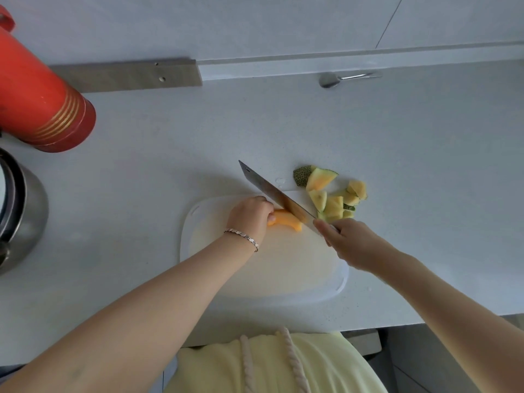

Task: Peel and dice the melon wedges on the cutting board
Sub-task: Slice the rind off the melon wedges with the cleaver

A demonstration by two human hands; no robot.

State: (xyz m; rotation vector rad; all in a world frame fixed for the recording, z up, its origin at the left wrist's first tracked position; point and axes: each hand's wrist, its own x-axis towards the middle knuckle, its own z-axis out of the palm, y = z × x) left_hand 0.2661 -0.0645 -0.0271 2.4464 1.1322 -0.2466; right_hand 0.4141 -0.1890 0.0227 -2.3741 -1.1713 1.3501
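Curling over the left end of the peeled wedge, fingers of the left hand hold it down near the top edge of the board, at frame centre. Just right of them the knife crosses the wedge, its handle gripped in the right hand; cut rinds lie piled at the board's upper right corner.

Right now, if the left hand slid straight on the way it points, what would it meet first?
The left hand holds the peeled melon wedge; going on, it would probably meet the cleaver, its blade set across that wedge, though depth is unclear.
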